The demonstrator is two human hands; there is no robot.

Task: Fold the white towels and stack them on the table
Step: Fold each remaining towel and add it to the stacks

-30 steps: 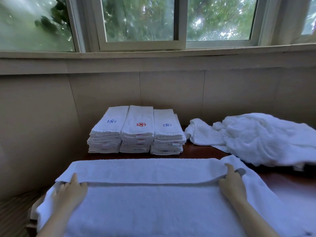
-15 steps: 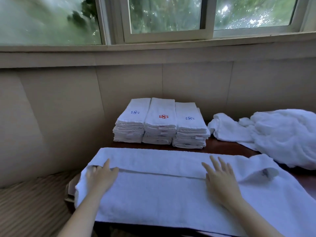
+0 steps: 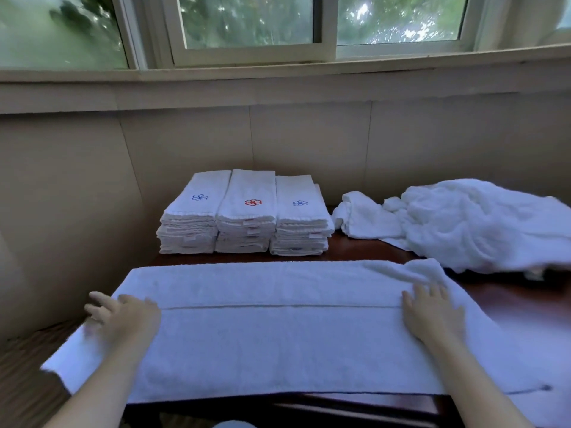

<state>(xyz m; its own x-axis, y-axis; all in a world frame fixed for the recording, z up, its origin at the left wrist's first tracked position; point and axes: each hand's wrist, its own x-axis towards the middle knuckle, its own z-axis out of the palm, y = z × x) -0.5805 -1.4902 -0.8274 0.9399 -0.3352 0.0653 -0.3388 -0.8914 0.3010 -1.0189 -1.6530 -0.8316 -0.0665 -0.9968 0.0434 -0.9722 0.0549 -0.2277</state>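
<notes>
The towel is lying spread across the lower half of the frame on the dark wooden table. Its long axis is running left to right — one end is hanging off the table edge at lower left, the other is running out toward the lower right corner. Its far long side is lying folded over toward the viewer. The folded edge is showing as a straight line across the middle, parallel to the long axis.

The left hand is sitting at the towel's left end by that line, fingers spread wide and pointing to the upper left, holding nothing. It is blurred, so I cannot tell how firmly it is touching. The right hand is pressing flat on the right part of the line, fingers straight and pointing up the frame, gripping nothing.

Behind the towel, at the frame's centre, three folded stacks are standing side by side, touching one another — their top towels are showing blue, red and blue emblems. To the right, a loose heap of white towels is sprawling, its near edge crowding just beside the towel's wrinkled upper right corner. A window is filling the top of the frame.
</notes>
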